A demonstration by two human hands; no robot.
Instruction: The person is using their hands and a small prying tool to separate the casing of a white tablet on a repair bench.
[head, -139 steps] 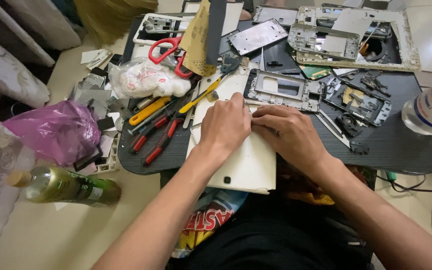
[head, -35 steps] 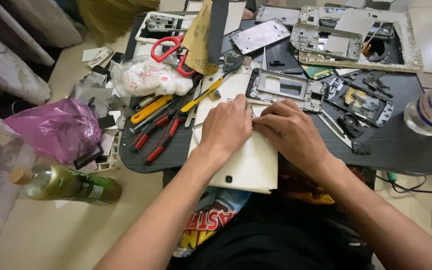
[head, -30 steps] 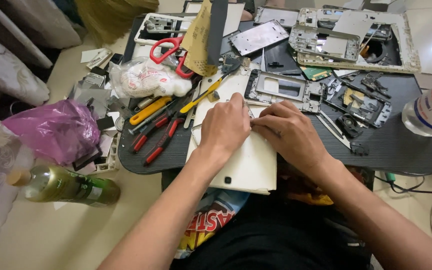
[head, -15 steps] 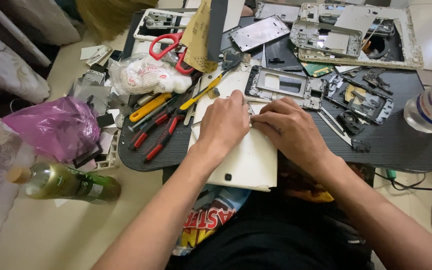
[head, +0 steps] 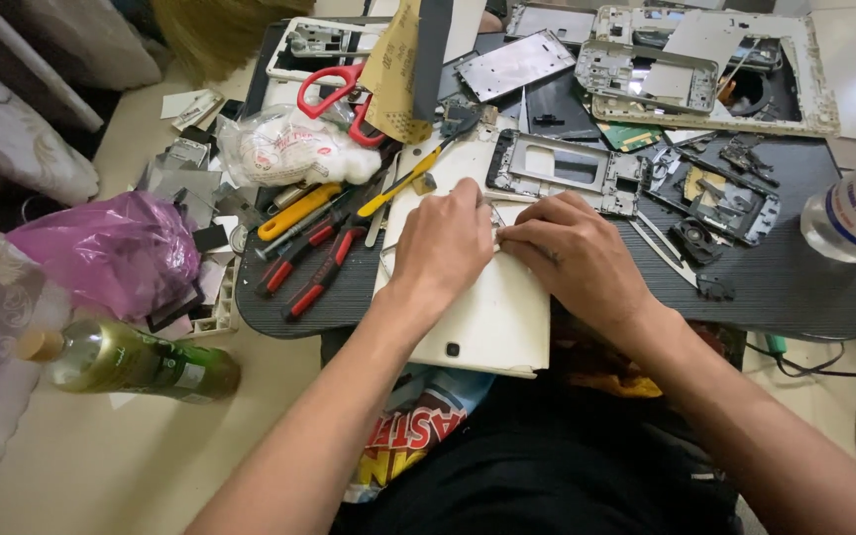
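At centre of the dark oval work mat (head: pixel 795 297), near edge: white tablet back cover (head: pixel 487 317), lying flat, hanging partly over the mat edge toward the lap. Still in one piece as far as can be seen (no seam visibly opened), so probably early in the work, with most left to do.

Left hand (head: pixel 443 243) palm-down on the cover's upper part, fingers curled, pressing. Right hand (head: pixel 572 253) beside it, knuckles up, fingertips meeting the left's at a small spot near the cover's top. Something small perhaps pinched there; cannot tell. Forearms angled in from below.

Left of the cover: red-handled pliers (head: pixel 321 277), orange-handled tool (head: pixel 297 211). Beyond it: bare metal tablet frame (head: pixel 562 168). Far left, off the mat: green bottle (head: pixel 131 362), pink plastic bag (head: pixel 106 253).
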